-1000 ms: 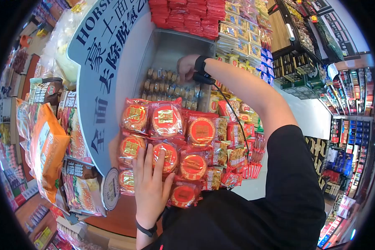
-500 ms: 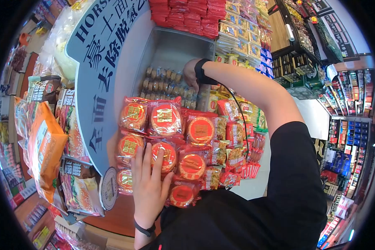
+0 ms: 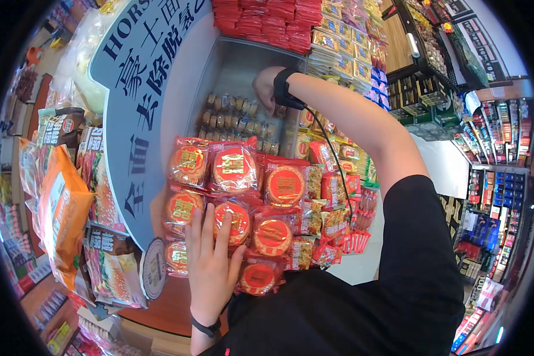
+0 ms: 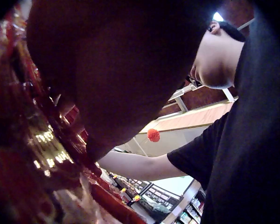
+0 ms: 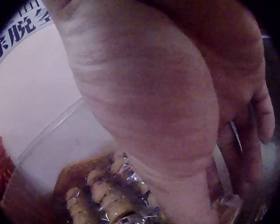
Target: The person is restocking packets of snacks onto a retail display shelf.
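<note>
My left hand (image 3: 212,270) rests on red-wrapped round cakes (image 3: 231,222) piled at the front of the display, its fingers straight and spread over them. In the left wrist view that hand is a dark shape beside shiny red wrapping (image 4: 51,149). My right hand (image 3: 266,86) reaches down into a clear-walled bin (image 3: 234,59), over rows of small round biscuits in clear wrap (image 3: 231,124). In the right wrist view its fingers (image 5: 245,144) point downward beside a bit of clear wrapper (image 5: 231,200). The thumb tip is out of frame, and I cannot tell whether it pinches a pack.
A curved grey sign (image 3: 130,118) borders the bin on the left, with bagged snacks (image 3: 65,213) beyond it. Red packets (image 3: 267,24) are stacked behind the bin. Yellow packs (image 3: 338,44) stand to its right. A black cable (image 3: 332,148) hangs from the right wrist.
My right hand went down to the right end of the biscuit rows, then shifted slightly up and left within the bin. The left hand stays on the red-wrapped cakes.
</note>
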`<state>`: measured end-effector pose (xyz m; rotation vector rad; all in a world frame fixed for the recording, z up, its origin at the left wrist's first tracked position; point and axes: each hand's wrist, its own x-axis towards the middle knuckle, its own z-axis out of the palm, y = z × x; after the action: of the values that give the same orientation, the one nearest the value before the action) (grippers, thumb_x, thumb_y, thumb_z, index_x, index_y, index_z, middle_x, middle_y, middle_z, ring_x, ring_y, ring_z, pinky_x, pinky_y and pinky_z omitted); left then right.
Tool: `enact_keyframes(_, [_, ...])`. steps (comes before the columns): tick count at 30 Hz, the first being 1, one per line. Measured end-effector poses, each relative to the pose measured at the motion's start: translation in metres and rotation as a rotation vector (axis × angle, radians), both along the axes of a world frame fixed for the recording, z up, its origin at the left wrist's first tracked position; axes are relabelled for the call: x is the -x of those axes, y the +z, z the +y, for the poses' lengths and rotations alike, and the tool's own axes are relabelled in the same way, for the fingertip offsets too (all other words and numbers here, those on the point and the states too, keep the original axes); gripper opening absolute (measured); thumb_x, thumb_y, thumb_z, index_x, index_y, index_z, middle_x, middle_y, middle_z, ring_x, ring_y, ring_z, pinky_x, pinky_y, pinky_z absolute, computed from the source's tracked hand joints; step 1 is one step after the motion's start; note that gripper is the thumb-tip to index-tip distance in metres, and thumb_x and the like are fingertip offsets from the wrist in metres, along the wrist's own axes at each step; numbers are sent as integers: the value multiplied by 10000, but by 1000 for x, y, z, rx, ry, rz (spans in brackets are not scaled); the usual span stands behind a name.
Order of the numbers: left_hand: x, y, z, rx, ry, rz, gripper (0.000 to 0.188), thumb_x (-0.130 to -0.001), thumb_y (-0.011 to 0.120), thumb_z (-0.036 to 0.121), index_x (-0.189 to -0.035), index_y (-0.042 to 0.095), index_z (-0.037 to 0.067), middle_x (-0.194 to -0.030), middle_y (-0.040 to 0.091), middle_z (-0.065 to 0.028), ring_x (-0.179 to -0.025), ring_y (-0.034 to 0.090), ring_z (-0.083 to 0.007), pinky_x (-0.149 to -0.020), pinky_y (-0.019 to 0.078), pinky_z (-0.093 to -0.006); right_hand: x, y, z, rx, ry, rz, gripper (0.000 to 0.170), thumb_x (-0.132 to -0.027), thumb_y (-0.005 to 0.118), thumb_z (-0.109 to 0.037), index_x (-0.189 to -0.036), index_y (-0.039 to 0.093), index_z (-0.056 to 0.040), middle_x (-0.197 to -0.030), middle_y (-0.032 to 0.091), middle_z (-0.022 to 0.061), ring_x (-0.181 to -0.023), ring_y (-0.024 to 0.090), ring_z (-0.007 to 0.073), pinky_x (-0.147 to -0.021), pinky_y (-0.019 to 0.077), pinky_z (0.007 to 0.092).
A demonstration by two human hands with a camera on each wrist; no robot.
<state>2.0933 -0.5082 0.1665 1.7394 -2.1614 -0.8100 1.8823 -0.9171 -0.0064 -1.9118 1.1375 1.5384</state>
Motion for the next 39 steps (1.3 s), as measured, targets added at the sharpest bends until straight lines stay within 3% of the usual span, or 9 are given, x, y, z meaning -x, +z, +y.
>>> enact_keyframes(6, [0, 0, 0, 0, 3, -5, 676, -917, 704, 156, -1545, 465, 82, -1660, 344, -176, -1545, 270, -432, -1250, 224, -590, 14, 6, 8, 103, -419, -329, 304, -803, 890, -256, -1034, 809, -76, -989, 781, 47, -866, 727, 192, -762, 579, 391])
enact_keyframes(12, [0, 1, 0, -5, 5, 0, 673, -916, 706, 160, -1541, 470, 77, -1656, 349, -180, -1543, 272, -434, -1251, 226, -587, 41, -24, -22, -89, -468, -515, 315, -783, 891, -232, -1037, 809, -65, -912, 769, 47, -785, 717, 190, -707, 575, 393])
enact_keyframes(18, [-1, 0, 0, 5, -2, -2, 672, -921, 702, 160, -1545, 467, 80, -1659, 345, -180, -1542, 274, -435, -1250, 227, -586, 39, 18, 17, 325, 210, -98, 268, -749, 808, -296, -890, 794, -68, -891, 765, 96, -764, 707, 258, -715, 555, 417])
enact_keyframes(21, [-1, 0, 0, 5, -2, -3, 674, -923, 701, 160, -1548, 464, 80, -1660, 344, -179, -1543, 273, -435, -1250, 228, -585, 31, 31, 28, 243, 212, -122, 293, -728, 836, -319, -892, 809, -77, -921, 786, 95, -846, 753, 272, -763, 578, 423])
enact_keyframes(24, [-1, 1, 0, 1, 0, 4, 673, -927, 697, 162, -1552, 462, 81, -1661, 344, -179, -1544, 272, -434, -1249, 229, -583, 10, 38, 37, 176, 134, 21, 425, -733, 905, -364, -1105, 823, -177, -1113, 792, 54, -1044, 743, 263, -881, 595, 447])
enact_keyframes(27, [-1, 1, 0, 1, 4, 8, 666, -931, 694, 168, -1551, 465, 83, -1661, 345, -179, -1547, 269, -430, -1249, 231, -579, 9, 19, 23, 102, 30, -71, 410, -738, 896, -323, -1088, 820, -124, -1052, 794, 95, -950, 762, 276, -827, 608, 434])
enact_keyframes(30, [-2, 0, 1, 6, 3, 4, 663, -933, 695, 176, -1549, 468, 85, -1660, 346, -179, -1548, 268, -428, -1249, 232, -578, 29, 26, 32, 27, -525, -326, 322, -786, 844, -262, -1051, 814, -81, -985, 792, 114, -801, 757, 264, -738, 600, 409])
enact_keyframes(36, [-2, 0, 1, 17, 1, 14, 662, -931, 700, 168, -1547, 471, 87, -1658, 349, -177, -1550, 265, -426, -1251, 234, -574, 32, -5, 11, 22, -628, -326, 179, -874, 780, -112, -1034, 780, -31, -966, 789, 138, -777, 767, 260, -678, 614, 400])
enact_keyframes(39, [-2, 0, 1, 18, -2, 7, 664, -929, 701, 163, -1546, 472, 87, -1655, 352, -178, -1550, 265, -426, -1250, 240, -571, 52, -80, -27, -147, -417, -364, 174, -888, 768, -100, -1040, 771, -16, -954, 784, 146, -798, 769, 238, -693, 627, 400])
